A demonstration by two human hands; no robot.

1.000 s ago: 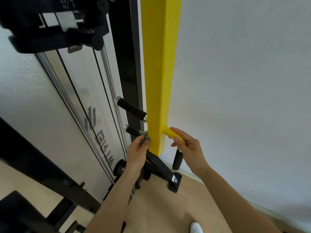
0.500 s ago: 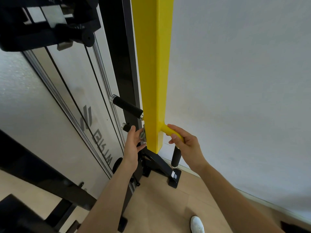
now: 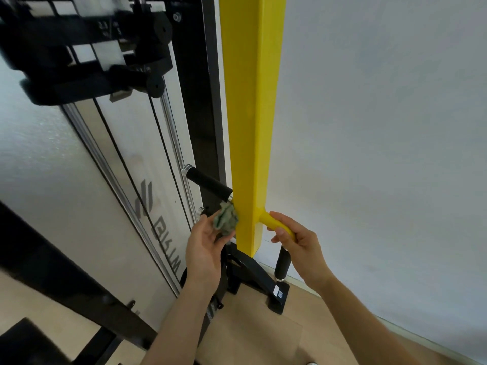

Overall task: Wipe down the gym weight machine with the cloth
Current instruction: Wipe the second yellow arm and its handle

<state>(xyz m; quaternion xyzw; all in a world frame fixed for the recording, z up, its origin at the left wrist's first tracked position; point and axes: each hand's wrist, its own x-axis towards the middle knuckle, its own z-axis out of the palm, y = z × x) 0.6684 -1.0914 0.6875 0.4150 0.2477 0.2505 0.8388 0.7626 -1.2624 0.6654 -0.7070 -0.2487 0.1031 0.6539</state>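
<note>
A tall, square-sided post of smooth yellow painted metal [image 3: 250,122] runs down the middle of the view, part of a gym weight machine standing against a plain white wall [image 3: 382,154]. Its lower end stops just above a black angled steel foot [image 3: 259,276] that sits on a pale wood-look floor [image 3: 258,335].

The left hand [image 3: 204,248] holds a crumpled grey-green cloth [image 3: 225,218], soft and bunched into wrinkled folds, between thumb and fingertips. The cloth touches the left face of the yellow post near its bottom, just below a black foam-covered peg with a shiny metal end cap [image 3: 207,183]. A second, shorter peg [image 3: 201,212] sits partly hidden behind the cloth and the fingers.

The right hand [image 3: 297,242] wraps its curled fingers round a short round yellow handle [image 3: 275,223] that sticks out of the post's right side. Below that hand hangs a black cylindrical grip [image 3: 282,264].

To the left, chrome guide rods [image 3: 176,143] and thin black cables slope past a glossy pale panel with a blurred grey logo [image 3: 158,217]. Above them sits a matte black weight carriage with round foam rollers [image 3: 158,30], slightly blurred.
</note>
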